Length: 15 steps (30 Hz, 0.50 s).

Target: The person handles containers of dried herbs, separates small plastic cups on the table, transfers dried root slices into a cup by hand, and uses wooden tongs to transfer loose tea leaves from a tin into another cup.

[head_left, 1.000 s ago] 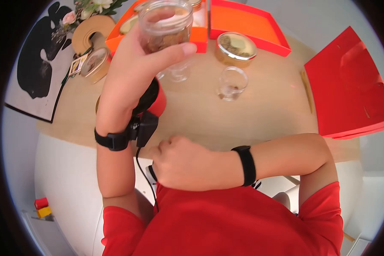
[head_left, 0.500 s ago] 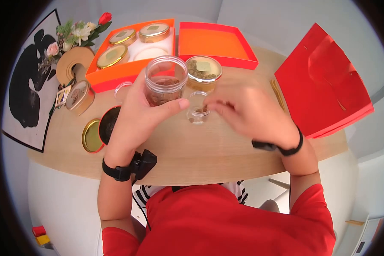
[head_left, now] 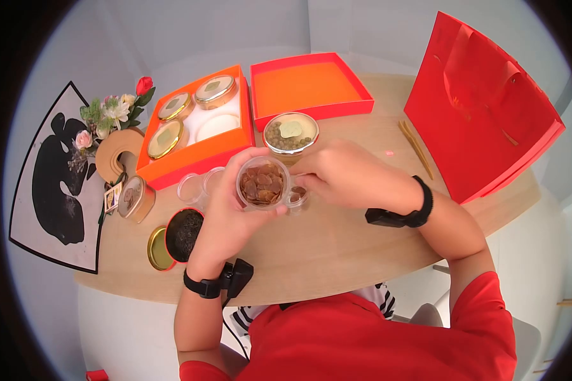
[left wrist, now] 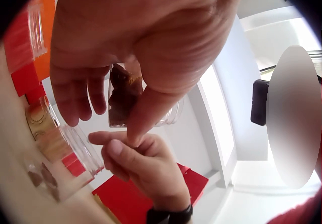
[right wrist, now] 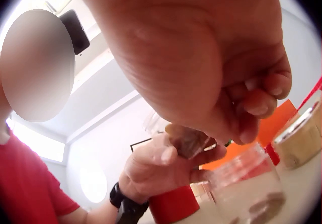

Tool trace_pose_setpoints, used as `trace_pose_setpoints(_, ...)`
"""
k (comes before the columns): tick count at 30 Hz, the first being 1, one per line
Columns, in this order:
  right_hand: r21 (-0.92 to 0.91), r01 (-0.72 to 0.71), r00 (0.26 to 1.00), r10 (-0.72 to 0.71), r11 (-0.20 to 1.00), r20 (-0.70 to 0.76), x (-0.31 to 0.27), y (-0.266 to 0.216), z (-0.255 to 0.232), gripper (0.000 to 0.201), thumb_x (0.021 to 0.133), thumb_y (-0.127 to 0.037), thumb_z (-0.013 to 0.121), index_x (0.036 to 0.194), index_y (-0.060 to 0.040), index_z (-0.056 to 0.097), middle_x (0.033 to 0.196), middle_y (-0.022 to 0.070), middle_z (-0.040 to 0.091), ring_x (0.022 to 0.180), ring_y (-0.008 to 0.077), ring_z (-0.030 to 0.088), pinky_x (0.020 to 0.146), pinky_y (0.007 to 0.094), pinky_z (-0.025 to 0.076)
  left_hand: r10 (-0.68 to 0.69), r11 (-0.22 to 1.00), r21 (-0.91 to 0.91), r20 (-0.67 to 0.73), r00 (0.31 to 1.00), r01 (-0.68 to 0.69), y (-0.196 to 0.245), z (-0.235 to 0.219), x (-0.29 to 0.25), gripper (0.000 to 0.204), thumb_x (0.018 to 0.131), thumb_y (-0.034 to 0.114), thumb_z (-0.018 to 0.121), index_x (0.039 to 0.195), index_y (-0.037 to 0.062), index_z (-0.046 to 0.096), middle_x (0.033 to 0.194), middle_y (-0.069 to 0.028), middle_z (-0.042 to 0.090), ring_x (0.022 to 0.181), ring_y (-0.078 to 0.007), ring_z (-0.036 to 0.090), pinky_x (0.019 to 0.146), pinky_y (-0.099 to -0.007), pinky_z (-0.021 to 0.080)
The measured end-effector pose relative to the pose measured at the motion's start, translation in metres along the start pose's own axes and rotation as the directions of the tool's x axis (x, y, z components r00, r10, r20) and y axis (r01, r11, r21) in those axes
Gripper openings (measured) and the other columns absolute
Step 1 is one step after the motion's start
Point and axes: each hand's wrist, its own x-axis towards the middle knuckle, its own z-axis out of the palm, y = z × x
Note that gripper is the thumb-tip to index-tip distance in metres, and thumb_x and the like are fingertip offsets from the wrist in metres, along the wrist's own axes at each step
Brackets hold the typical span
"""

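My left hand grips a clear round jar of flat brown slices, its open mouth facing up in the head view. My right hand is beside that jar with its fingers bent and thumb close to the index finger. Nothing shows between these fingertips in the left wrist view. Just below them, partly covered, a smaller clear jar stands on the table. A few brown slices lie at its bottom in the right wrist view. Behind it sits a gold-rimmed lidded jar of greenish pellets.
An orange box holds several lidded jars, with its lid to the right. Clear lids lie before it. A red tin of dark leaves is by my left forearm. A red bag and wooden tongs are right.
My left hand has lowered the jar, so its slices now show from above. The right hand came up from near my body to the small jar, then closer to the held jar.
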Motion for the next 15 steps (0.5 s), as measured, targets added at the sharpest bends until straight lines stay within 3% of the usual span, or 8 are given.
trace_pose_setpoints(1, 0.006, -0.002, 1.0, 0.002, 1.0, -0.007, -0.002, -0.003, -0.007, 0.016, 0.09, -0.005, 0.074, 0.103, 0.0001, 0.08, 0.09, 0.0202, 0.075, 0.081, 0.039, 0.071, 0.074, 0.0481, 0.056, -0.008, 1.0, -0.005, 0.001, 1.0, 0.008, 0.0, 0.001, 0.0, 0.083, 0.08, -0.011, 0.086, 0.152, 0.0108, 0.051, 0.129, -0.0053, 0.066, 0.123, -0.0159, 0.066, 0.107, -0.0341, 0.056)
trace_pose_setpoints(4, -0.033, 0.115, 0.968, -0.12, 0.993, -0.219, -0.011, -0.011, -0.03, 0.01, 0.09, -0.007, 0.074, 0.089, 0.0029, 0.077, 0.085, 0.0202, 0.073, 0.081, 0.0399, 0.07, 0.073, 0.0481, 0.055, 0.034, 0.999, 0.032, 0.019, 0.999, -0.035, 0.004, 0.003, 0.002, 0.084, 0.078, -0.013, 0.084, 0.152, 0.0107, 0.051, 0.129, -0.006, 0.066, 0.122, -0.0161, 0.066, 0.107, -0.034, 0.056)
trace_pose_setpoints(7, -0.051, 0.125, 0.97, -0.133, 0.991, -0.204, -0.025, -0.039, -0.055, 0.008, 0.089, -0.004, 0.075, 0.092, 0.0019, 0.078, 0.093, 0.0178, 0.074, 0.081, 0.0401, 0.07, 0.072, 0.0483, 0.055, 0.048, 0.995, 0.085, 0.033, 0.998, -0.051, 0.009, 0.004, 0.009, 0.083, 0.078, -0.013, 0.082, 0.152, 0.0109, 0.052, 0.129, -0.0069, 0.067, 0.122, -0.0164, 0.066, 0.106, -0.0344, 0.056)
trace_pose_setpoints(11, -0.041, 0.219, 0.935, -0.222, 0.975, -0.276, -0.024, -0.053, -0.045, 0.008, 0.086, -0.003, 0.077, 0.093, 0.0018, 0.078, 0.101, 0.0166, 0.074, 0.084, 0.0401, 0.071, 0.071, 0.0479, 0.056, 0.049, 0.998, 0.024, 0.048, 0.998, -0.051, 0.012, 0.004, 0.022, 0.081, 0.08, -0.01, 0.082, 0.152, 0.0114, 0.052, 0.129, -0.0077, 0.068, 0.123, -0.0169, 0.067, 0.106, -0.0346, 0.056)
trace_pose_setpoints(14, -0.112, 0.262, 0.935, -0.281, 0.958, -0.217, -0.015, -0.053, -0.039, 0.013, 0.086, -0.005, 0.077, 0.097, 0.002, 0.076, 0.105, 0.017, 0.073, 0.085, 0.0394, 0.072, 0.07, 0.0475, 0.057, 0.064, 0.998, -0.018, 0.05, 0.997, -0.063, 0.005, 0.003, 0.028, 0.078, 0.082, -0.008, 0.081, 0.151, 0.012, 0.052, 0.129, -0.0083, 0.07, 0.122, -0.018, 0.068, 0.105, -0.035, 0.056)
trace_pose_setpoints(15, -0.117, 0.249, 0.947, -0.267, 0.961, -0.179, -0.012, -0.054, -0.035, 0.015, 0.086, -0.005, 0.077, 0.099, 0.0025, 0.076, 0.105, 0.0185, 0.073, 0.086, 0.0387, 0.073, 0.07, 0.0474, 0.058, 0.056, 0.997, 0.044, 0.028, 0.998, -0.057, 0.003, 0.002, 0.028, 0.077, 0.082, -0.007, 0.081, 0.151, 0.0122, 0.052, 0.129, -0.0087, 0.07, 0.121, -0.0185, 0.069, 0.104, -0.0354, 0.057)
